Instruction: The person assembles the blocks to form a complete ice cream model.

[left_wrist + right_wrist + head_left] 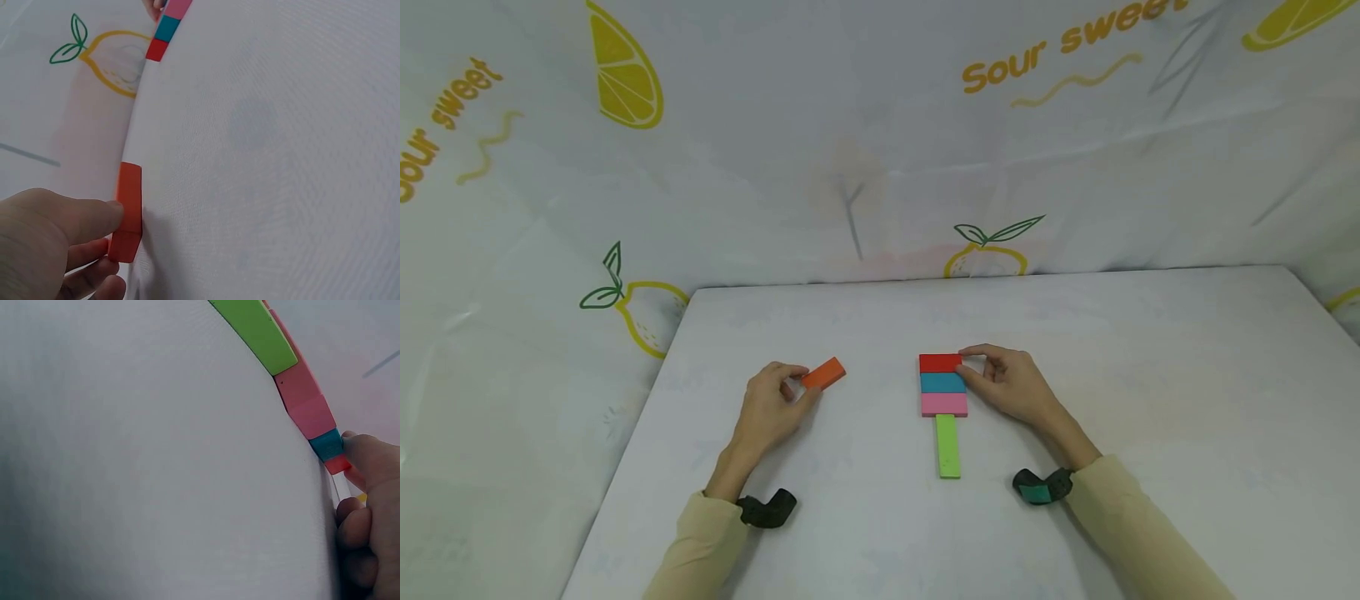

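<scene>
Between thumb and fingers, my left hand (772, 408) pinches an orange block (824, 374), held at a slant over the left part of the table. In the left wrist view the thumb presses one face of this orange block (130, 209). My right hand (1011, 383) has thumb and index finger at the right end of a red block (940, 363), pinching it. Directly below it lie a blue block (943, 383) and a pink block (944, 405), edge to edge. A green block (948, 447) extends lengthwise down from the pink one.
The white table (865, 517) has its far edge against a pale hanging cloth (760, 167) printed with lemons and lettering. A dark wrist camera (767, 508) sits on the left wrist, another dark wrist camera (1042, 487) on the right.
</scene>
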`<state>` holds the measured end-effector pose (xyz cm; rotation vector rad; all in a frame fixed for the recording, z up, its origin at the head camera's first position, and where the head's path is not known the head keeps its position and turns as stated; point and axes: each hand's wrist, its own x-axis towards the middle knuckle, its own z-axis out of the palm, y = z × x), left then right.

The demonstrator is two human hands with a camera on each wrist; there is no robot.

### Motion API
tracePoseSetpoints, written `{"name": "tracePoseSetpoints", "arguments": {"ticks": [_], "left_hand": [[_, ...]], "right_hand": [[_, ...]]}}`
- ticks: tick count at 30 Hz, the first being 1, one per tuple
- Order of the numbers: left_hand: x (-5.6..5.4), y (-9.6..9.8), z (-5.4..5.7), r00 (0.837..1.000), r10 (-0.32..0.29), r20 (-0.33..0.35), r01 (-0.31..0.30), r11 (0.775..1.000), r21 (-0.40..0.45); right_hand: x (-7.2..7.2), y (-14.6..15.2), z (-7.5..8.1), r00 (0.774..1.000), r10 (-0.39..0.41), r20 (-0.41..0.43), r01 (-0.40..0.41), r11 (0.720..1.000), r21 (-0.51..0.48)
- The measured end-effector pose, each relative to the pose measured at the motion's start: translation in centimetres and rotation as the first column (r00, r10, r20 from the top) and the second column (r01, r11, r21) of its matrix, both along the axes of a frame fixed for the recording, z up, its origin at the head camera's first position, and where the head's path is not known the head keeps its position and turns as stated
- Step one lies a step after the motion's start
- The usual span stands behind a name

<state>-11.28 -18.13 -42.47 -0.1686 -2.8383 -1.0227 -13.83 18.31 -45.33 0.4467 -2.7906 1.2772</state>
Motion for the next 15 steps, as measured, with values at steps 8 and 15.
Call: {"name": "tracePoseSetpoints", "arguments": {"ticks": [8,15], "left_hand": [[-0.3,0.3,-0.1,1.0,-0.023,0.001,0.023,1.0,0.009],[-0.6,1.0,0.0,0.999,-0.042,0.031,0.041,0.999,0.018]], "right_hand": [[0.0,0.0,0.0,1.0,0.003,0.005,-0.003,1.0,-0.01],[-0.1,0.0,0.0,1.0,0.005,0.011,-0.005,1.0,-0.015]]}}
